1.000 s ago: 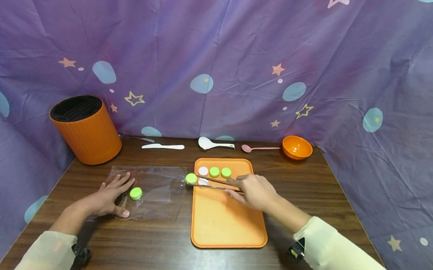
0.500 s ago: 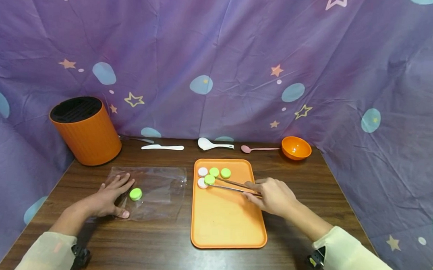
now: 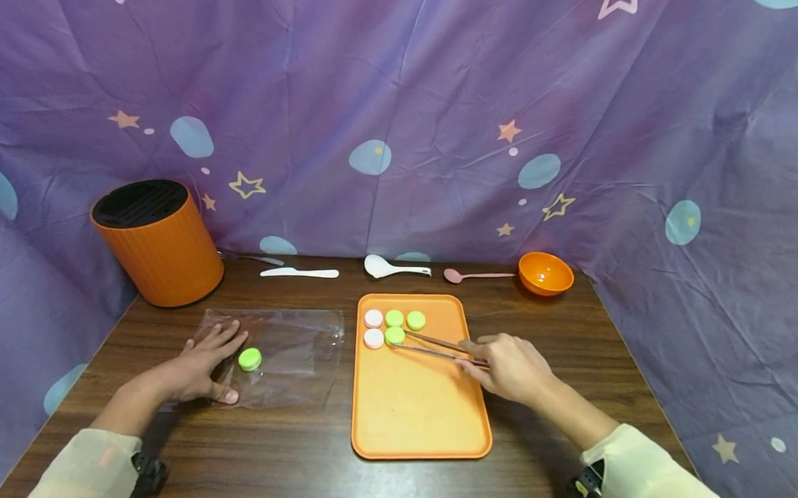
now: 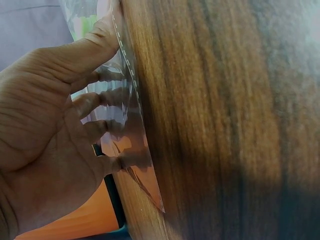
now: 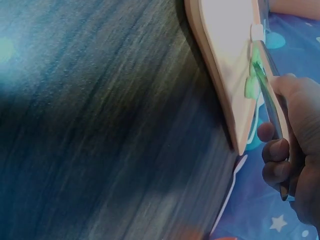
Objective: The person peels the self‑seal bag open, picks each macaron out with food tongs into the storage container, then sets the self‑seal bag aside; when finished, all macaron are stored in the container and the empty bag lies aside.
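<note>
My right hand (image 3: 514,367) grips metal tongs (image 3: 438,346) over the orange tray (image 3: 421,413). Their tips sit at the right side of a small round green disc (image 3: 394,336). Left of that disc are two white discs (image 3: 373,338), and behind it lie two more green discs (image 3: 415,321), together filling the tray's far left part. My left hand (image 3: 200,363) rests with spread fingers on a clear plastic bag (image 3: 297,360). One green disc (image 3: 250,359) lies at the bag, near the thumb. In the left wrist view the fingers (image 4: 95,131) press on the bag's edge.
An orange knife block (image 3: 165,246) stands at the back left. Along the back edge lie a white knife (image 3: 300,272), a white ladle (image 3: 394,267) and a pink spoon (image 3: 478,275), with an orange bowl (image 3: 546,275) at the right end. A purple cloth hangs behind.
The tongs have carried the green disc rightward from the tray's left edge to beside the front white disc. My right hand has moved right with them. The left hand stays put.
</note>
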{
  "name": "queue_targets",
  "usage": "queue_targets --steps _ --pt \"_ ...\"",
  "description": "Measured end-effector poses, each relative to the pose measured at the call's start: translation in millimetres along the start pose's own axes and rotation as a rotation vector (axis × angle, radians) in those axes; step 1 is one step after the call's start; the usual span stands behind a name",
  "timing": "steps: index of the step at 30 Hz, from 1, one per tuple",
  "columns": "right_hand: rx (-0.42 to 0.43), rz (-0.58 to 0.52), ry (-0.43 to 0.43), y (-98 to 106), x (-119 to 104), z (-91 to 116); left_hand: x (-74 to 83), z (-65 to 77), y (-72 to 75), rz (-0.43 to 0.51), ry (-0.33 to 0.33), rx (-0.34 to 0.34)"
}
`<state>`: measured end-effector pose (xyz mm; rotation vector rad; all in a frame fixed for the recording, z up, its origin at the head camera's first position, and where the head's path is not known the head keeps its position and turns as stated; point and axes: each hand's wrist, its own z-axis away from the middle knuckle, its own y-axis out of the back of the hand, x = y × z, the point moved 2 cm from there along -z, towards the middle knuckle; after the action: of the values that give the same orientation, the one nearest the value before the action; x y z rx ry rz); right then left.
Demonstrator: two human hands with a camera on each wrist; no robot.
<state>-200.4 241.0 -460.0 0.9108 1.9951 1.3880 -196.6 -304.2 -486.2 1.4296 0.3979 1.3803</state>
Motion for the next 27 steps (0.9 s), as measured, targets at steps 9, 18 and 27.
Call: queue_targets --steps 9,18,27 --pt "-0.002 -0.006 -0.013 -8 2 5 -14.8 -2.7 -6.5 0.05 -0.06 0.023" --pt "-0.03 -0.037 -0.059 -8 1 6 0.1 -0.2 -0.7 0.007 -0.003 0.011" --pt "-0.016 -0.05 -0.065 -2 -3 0 -24.2 -6.2 -9.5 0.022 -0.038 0.014"
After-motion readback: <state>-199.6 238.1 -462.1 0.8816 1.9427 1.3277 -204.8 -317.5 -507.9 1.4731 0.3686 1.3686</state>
